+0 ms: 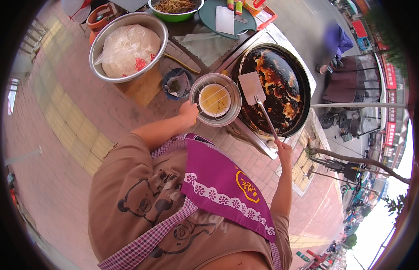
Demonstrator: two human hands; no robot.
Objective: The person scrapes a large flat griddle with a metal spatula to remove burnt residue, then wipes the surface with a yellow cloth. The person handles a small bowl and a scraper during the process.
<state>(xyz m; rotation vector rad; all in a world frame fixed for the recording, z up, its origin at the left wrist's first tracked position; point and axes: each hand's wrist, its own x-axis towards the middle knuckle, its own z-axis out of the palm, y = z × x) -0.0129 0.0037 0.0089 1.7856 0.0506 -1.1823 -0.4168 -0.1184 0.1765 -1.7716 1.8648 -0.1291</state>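
My right hand (284,148) grips the handle of a flat metal spatula (251,87), whose blade lies over the left part of a large round griddle pan (280,77). Dark, browned crust covers much of the pan's surface. My left hand (190,113) is at the left rim of a metal pot (236,111); whether its fingers hold the rim or the wire rack (214,96) over it, I cannot tell. Under the rack's bars, a round container of yellow liquid (214,101) shows inside the pot.
A large metal basin (94,72) holds plastic-covered dough (128,47). Behind are a green bowl of filling (177,17), a cleaver (224,20) on a round green board (207,17), and a lined bin (165,84). A pole (358,105) and a tree branch (358,155) stand right.
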